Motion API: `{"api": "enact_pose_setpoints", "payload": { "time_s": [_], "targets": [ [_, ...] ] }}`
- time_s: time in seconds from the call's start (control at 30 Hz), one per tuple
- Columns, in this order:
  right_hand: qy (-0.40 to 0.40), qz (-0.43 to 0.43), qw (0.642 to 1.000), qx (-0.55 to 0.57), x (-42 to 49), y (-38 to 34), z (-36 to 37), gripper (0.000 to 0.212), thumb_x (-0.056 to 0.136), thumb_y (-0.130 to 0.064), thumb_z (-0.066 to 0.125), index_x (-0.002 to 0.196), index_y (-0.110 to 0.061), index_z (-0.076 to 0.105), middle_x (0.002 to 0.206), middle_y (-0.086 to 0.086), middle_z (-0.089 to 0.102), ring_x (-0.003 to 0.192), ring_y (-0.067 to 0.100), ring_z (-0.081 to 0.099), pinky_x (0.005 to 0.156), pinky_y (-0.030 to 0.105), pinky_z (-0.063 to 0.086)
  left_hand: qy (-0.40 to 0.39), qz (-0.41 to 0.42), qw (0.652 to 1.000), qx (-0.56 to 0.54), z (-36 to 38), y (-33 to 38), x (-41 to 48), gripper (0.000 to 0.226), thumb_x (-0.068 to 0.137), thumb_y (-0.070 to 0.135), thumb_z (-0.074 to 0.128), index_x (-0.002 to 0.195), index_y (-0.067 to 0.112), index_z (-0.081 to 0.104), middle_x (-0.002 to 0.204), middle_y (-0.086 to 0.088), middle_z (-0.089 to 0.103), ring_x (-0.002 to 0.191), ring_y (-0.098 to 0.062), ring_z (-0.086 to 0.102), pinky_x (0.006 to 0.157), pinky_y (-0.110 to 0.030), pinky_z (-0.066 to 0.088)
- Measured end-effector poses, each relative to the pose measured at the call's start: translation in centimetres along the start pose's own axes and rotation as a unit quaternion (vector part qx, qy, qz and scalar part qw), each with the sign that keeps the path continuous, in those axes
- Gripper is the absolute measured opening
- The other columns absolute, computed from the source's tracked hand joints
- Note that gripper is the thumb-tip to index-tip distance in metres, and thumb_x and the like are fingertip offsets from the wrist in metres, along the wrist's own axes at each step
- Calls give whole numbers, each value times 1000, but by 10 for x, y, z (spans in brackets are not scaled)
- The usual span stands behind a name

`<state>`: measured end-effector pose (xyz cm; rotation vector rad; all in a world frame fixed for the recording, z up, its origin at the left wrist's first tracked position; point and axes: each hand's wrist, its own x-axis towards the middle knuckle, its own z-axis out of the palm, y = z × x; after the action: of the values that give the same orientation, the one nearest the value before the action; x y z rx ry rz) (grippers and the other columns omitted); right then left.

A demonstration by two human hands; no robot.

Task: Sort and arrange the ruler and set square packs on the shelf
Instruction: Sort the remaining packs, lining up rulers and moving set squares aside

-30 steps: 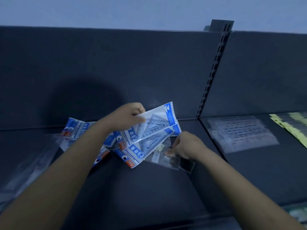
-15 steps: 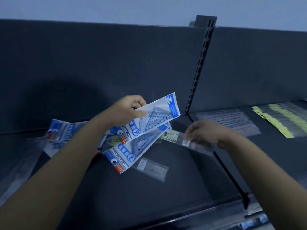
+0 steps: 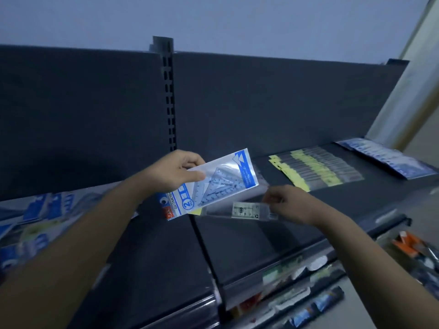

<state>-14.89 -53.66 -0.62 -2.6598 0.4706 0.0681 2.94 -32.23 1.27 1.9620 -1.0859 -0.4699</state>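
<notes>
— What's the left hand (image 3: 175, 172) got?
— Its thumb and fingers are clamped on a set square pack (image 3: 213, 186), above the shelf (image 3: 237, 248).
— And the right hand (image 3: 287, 205)?
— Pinching a clear ruler pack (image 3: 242, 210), which sticks out to its left.

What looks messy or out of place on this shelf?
The blue-and-white packs at far left lie in a jumbled, crisscrossed heap, though blurred. On the right, the yellow-tagged rulers and blue packs lie in neat overlapping rows.

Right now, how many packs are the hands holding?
2. A blue set square pack is pinched in the left hand; a clear ruler pack is held in the right hand, just below it. Another may hide behind the blue one.
</notes>
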Motion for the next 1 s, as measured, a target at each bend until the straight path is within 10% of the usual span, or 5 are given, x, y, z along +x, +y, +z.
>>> {"api": "enact_pose_setpoints", "payload": {
  "time_s": [0.23,0.47,0.63,0.9,1.0],
  "targets": [
    [-22,-58,995,82,1,144,-53,35,62,-46,84,81,-24,64,74,-12,59,64,1,50,57,15,35,52,-10,998,28,98,63,82,7,90,10,63,94,12,68,90,-3,75,81,-16,69,76,-34,52],
    [-52,-106,989,89,13,248,-87,32,65,-32,85,91,-30,66,82,-20,59,66,-19,51,56,6,37,74,-30,996,45,173,116,146,10,91,17,65,95,8,69,92,-7,72,75,-5,63,67,-16,48],
    [-38,-114,988,99,22,290,-109,30,67,-20,79,87,-40,69,91,-12,66,79,6,62,73,17,46,43,-32,996,68,200,135,186,12,91,18,65,97,9,69,94,-9,72,88,-23,67,80,-36,52],
    [-35,-144,985,91,48,327,-118,16,83,-10,65,78,-22,74,77,-4,65,72,11,62,66,23,46,56,1,998,34,220,146,245,5,90,14,65,92,11,69,85,2,72,66,6,63,60,-7,46],
    [-33,-172,980,92,65,327,-122,24,77,-4,65,87,-23,77,75,-17,63,66,-7,57,61,7,39,61,-8,997,54,223,153,257,11,91,16,65,98,8,69,90,-1,72,72,2,64,64,-10,47]
  ]
}}
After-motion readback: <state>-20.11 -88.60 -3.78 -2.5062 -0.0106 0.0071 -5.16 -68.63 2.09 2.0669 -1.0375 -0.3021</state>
